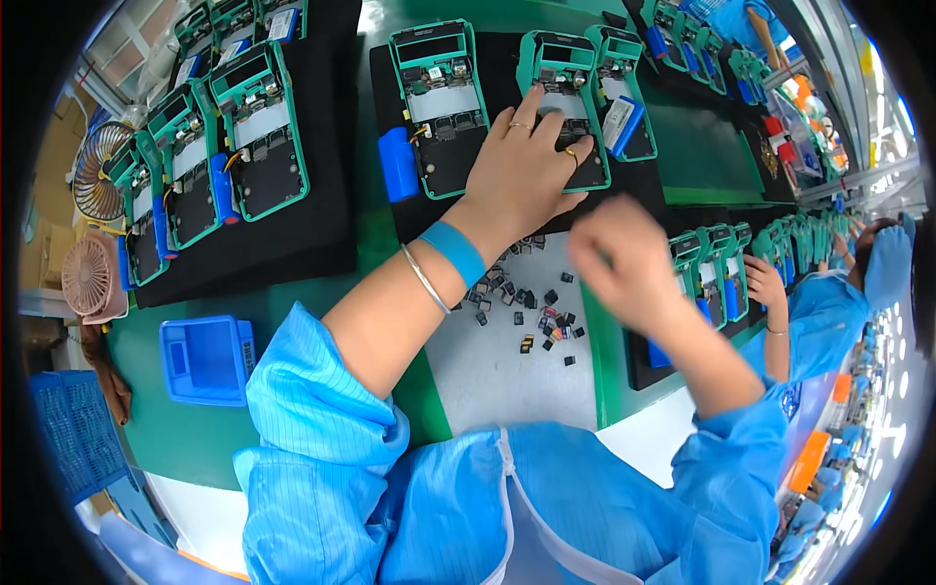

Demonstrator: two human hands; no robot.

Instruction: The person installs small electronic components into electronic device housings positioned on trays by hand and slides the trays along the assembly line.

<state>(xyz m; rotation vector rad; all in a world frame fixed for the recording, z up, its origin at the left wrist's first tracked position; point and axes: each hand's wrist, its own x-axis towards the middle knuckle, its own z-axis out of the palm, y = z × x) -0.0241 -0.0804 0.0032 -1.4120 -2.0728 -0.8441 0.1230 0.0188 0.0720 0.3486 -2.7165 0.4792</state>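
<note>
My left hand (520, 161) lies with spread fingers over a green-framed device housing (558, 44), its fingertips touching the inner parts and covering much of it. My right hand (624, 261) is smeared by motion, above the right side of a grey sheet; its fingers look curled together, and whatever they hold cannot be made out. Small dark memory cards (507, 291) are scattered over the grey sheet (487, 375), partly under my left forearm. Left of my left hand, another open housing (444, 93) has a blue battery (398, 164) hanging by wires.
Black foam pads (322, 210) carry more housings (258, 127) at the left. A blue bin (205, 361) stands on the green table, near a pink fan (95, 276). Another housing (624, 93) with a battery stands at right. A co-worker's hand (765, 283) touches housings farther right.
</note>
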